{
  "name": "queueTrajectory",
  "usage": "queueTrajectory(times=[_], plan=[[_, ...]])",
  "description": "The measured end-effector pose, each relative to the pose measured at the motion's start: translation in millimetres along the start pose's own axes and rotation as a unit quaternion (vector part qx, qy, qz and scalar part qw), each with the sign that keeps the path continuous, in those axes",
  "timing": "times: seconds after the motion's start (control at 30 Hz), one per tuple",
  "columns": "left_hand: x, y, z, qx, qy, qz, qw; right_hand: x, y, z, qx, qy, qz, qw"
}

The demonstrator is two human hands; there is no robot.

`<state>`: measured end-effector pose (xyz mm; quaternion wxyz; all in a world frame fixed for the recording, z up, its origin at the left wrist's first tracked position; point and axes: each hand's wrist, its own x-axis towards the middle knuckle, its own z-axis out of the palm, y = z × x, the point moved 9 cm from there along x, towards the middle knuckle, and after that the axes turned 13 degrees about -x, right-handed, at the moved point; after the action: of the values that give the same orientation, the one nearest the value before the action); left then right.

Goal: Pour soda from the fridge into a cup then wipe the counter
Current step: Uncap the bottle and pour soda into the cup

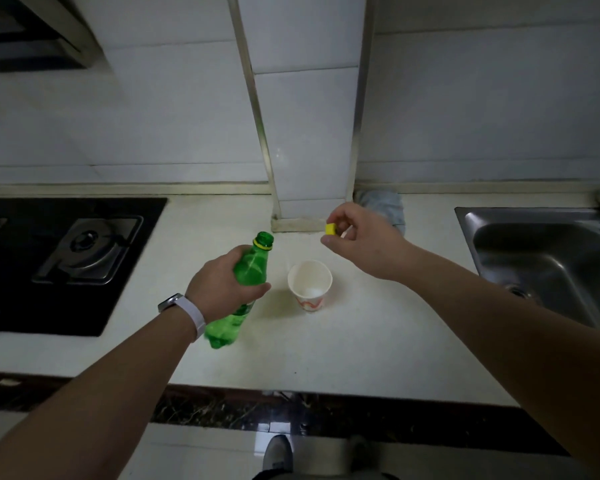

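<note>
Green soda bottle (246,282) is up off the counter, held at a slant w/ its open mouth pointing up and toward the wall, base down near the wrist. Yellow ring sits round the neck, no cap on. Left hand (222,285) has it round the middle, fingers wrapped tight on the plastic, thumb across the front. White band w/ a watch (184,311) on that wrist.

Cap's over on the other side: small yellow cap (330,229) pinched btwn thumb and fingertips of the right hand (361,237), which hangs above the counter near the wall pillar, well apart from the bottle mouth.

Btwn the two hands, lower down, a white paper cup (309,284) stands upright on the pale counter (361,348), just right of the bottle. Red-orange print on its side. Can't tell for sure if there's liquid in it; inside looks white.

Further out: black gas hob (66,265) set in the counter at left, steel sink (548,265) at right. A pale blue-grey cloth (385,206) is bunched in the corner by the tiled pillar (309,133), partly behind the right hand. Shoes (278,457) show on the floor at bottom edge.
</note>
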<state>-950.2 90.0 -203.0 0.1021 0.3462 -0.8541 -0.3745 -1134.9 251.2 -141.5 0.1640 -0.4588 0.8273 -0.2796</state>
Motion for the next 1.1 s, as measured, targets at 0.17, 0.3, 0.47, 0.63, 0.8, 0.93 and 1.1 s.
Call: queueTrajectory(times=[0.17, 0.3, 0.47, 0.63, 0.8, 0.93, 1.1], plan=[[-1, -8, 15, 0.059, -0.043, 0.01, 0.997, -1, 5, 13, 0.035, -0.002, 0.018, 0.999], [3, -9, 25, 0.099, -0.068, 0.031, 0.992, -2, 10, 21, 0.039, 0.005, 0.034, 0.999], [8, -13, 36, 0.13, -0.102, 0.041, 0.985, -11, 20, 29, 0.04, 0.004, 0.061, 0.997], [13, -13, 43, 0.15, -0.132, 0.048, 0.979, -17, 29, 27, 0.039, 0.019, 0.076, 0.996], [19, -11, 52, 0.158, -0.167, 0.058, 0.971, -21, 33, 27, 0.033, 0.014, 0.083, 0.996], [23, -9, 57, 0.175, -0.181, 0.057, 0.966, -21, 34, 25, 0.022, 0.011, 0.083, 0.996], [27, -9, 63, 0.211, -0.198, 0.053, 0.956, -21, 39, 24, 0.016, 0.009, 0.088, 0.996]])
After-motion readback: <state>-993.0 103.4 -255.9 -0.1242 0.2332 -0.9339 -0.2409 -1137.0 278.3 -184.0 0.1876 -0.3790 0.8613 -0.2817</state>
